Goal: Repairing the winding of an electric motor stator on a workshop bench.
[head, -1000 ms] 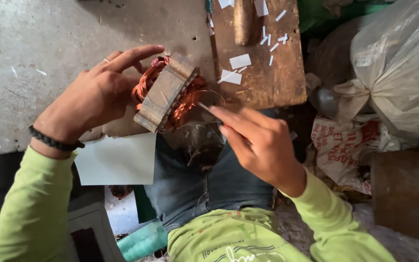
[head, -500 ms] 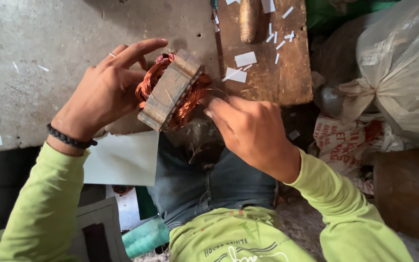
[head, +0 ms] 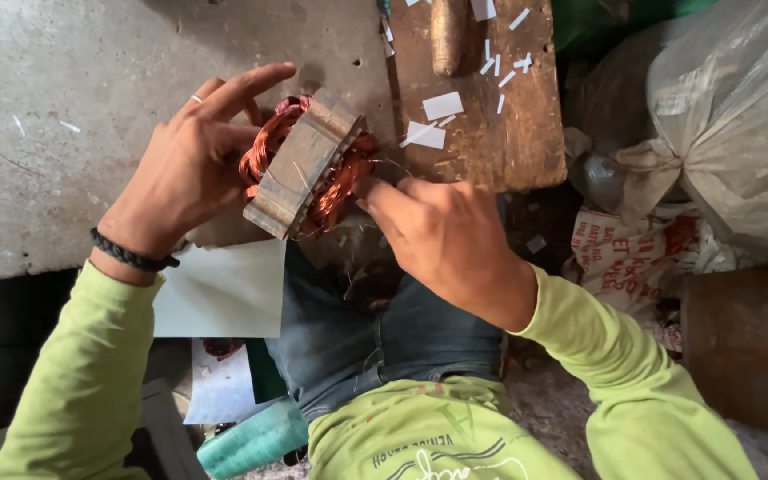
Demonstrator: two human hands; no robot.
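A motor stator (head: 304,164), a ring of grey metal plates wound with copper wire, is held above my knees. My left hand (head: 190,169) grips its left side, index finger stretched over the top, a black bracelet on the wrist. My right hand (head: 442,236) presses its fingertips into the copper winding on the stator's right face. Whether those fingers pinch a wire or an insulating slip is hidden by the hand.
A worn wooden board (head: 491,89) with a wooden tool handle (head: 446,36) and several white paper slips lies just beyond the stator. Grey concrete floor (head: 64,98) spreads to the left. White paper sheets (head: 224,289) rest by my left knee. Plastic sacks (head: 722,124) and a rusty drum (head: 748,347) stand at right.
My right hand has moved in from the right and closed its fingers onto the stator's winding. The stator has turned slightly in my left hand.
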